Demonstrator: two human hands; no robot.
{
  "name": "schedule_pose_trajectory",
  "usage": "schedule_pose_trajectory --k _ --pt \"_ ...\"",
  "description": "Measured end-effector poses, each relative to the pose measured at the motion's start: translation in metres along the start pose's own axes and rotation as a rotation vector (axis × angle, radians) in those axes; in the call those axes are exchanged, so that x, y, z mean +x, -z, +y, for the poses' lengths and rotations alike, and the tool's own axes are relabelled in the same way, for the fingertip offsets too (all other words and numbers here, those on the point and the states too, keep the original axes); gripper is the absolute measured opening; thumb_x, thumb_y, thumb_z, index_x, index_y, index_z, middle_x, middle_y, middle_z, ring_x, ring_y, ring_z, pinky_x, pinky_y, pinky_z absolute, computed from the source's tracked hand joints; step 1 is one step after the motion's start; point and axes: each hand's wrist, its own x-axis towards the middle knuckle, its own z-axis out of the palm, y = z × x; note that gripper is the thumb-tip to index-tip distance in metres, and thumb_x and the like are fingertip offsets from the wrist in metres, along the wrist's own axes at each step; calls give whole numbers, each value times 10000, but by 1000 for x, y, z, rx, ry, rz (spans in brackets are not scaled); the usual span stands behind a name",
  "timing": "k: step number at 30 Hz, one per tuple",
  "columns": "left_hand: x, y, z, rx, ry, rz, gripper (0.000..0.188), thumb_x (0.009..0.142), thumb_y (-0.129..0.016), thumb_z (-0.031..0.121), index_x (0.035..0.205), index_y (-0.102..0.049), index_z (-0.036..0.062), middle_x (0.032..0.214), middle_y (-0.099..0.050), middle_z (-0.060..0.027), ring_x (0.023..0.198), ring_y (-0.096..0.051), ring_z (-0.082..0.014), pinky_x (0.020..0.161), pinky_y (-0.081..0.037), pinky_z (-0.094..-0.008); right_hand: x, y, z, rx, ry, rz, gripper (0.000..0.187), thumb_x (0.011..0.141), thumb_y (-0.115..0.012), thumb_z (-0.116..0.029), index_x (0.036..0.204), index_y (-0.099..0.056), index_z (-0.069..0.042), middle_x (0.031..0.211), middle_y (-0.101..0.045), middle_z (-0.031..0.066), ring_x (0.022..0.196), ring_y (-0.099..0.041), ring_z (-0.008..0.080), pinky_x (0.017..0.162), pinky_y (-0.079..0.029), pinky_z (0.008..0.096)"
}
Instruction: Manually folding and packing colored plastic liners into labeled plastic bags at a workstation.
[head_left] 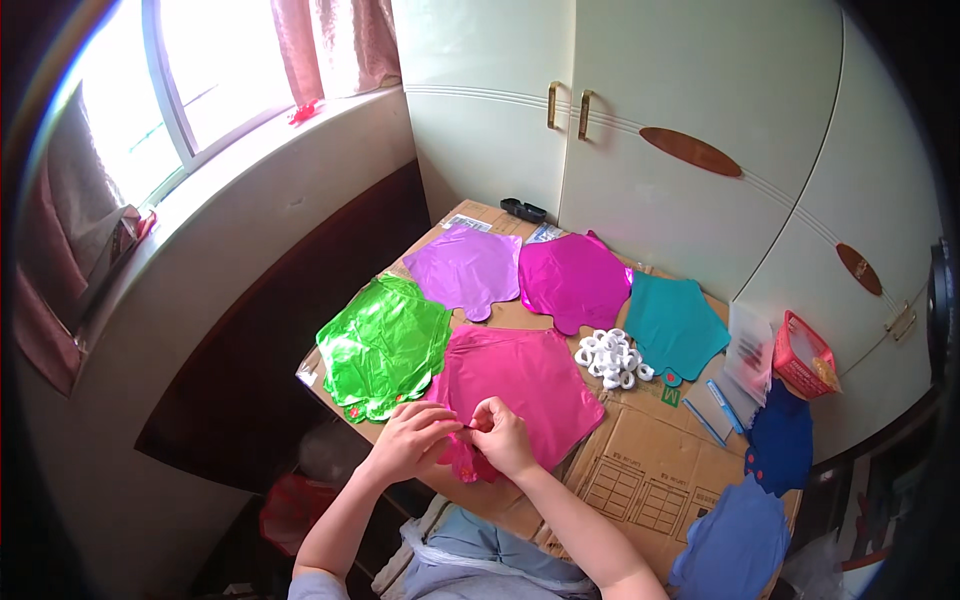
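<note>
A flat pink foil balloon [530,385] lies on the cardboard in front of me, its gathered near end raised off the surface. My left hand [410,440] has its fingers closed on that end, beside the balloon's left edge. Close to it, my right hand [500,437] pinches the same end between thumb and fingertips. Something small and dark shows between the two hands, too small to name. Shiny green foil balloons [385,335] lie just beyond my left hand. Past the pink one's far right edge sits a pile of small white rings [612,358].
Around the cardboard-covered table [630,420] lie lilac [465,268], magenta [575,280], teal [675,325], dark blue [783,432] and light blue [735,540] foil pieces. A blue pen [725,408] and a red basket [803,350] are at the right. White cabinets [690,90] stand behind.
</note>
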Motion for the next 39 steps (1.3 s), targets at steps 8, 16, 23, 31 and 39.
schedule_pose_trajectory --k 8,16,23,31,39 --pt "0 -10 -12 117 77 -46 157 788 -694 241 846 -716 96 1058 -626 -26 1054 -544 -246 910 -404 -402 0 9 -4 227 30 -99 213 815 -740 -93 980 -611 -58 798 -639 -11 719 -604 64 660 -510 241" --pt "11 -13 -6 261 -117 -133 173 720 -694 235 825 -671 100 980 -628 -21 998 -569 -211 866 -429 -369 6 10 15 561 39 37 203 857 -619 -32 1038 -528 -32 799 -546 -10 704 -508 47 632 -434 199" --pt "36 -13 0 236 -67 -223 155 760 -682 258 796 -624 119 761 -556 -35 790 -566 -228 761 -436 -355 5 13 12 635 34 7 262 829 -543 34 1066 -457 -34 755 -445 -37 649 -412 27 571 -354 173" --pt "30 -16 -16 471 3 -232 297 748 -678 409 749 -693 113 933 -558 -23 1009 -490 -186 827 -376 -356 0 17 5 819 22 101 265 764 -501 42 998 -473 -80 816 -457 -19 741 -427 44 666 -362 177" --pt "38 -37 -13 484 -206 -249 218 739 -643 302 808 -667 97 885 -557 -30 871 -530 -186 751 -425 -339 3 25 12 926 -22 168 275 690 -492 34 932 -479 -94 843 -447 -10 766 -428 70 692 -370 182"
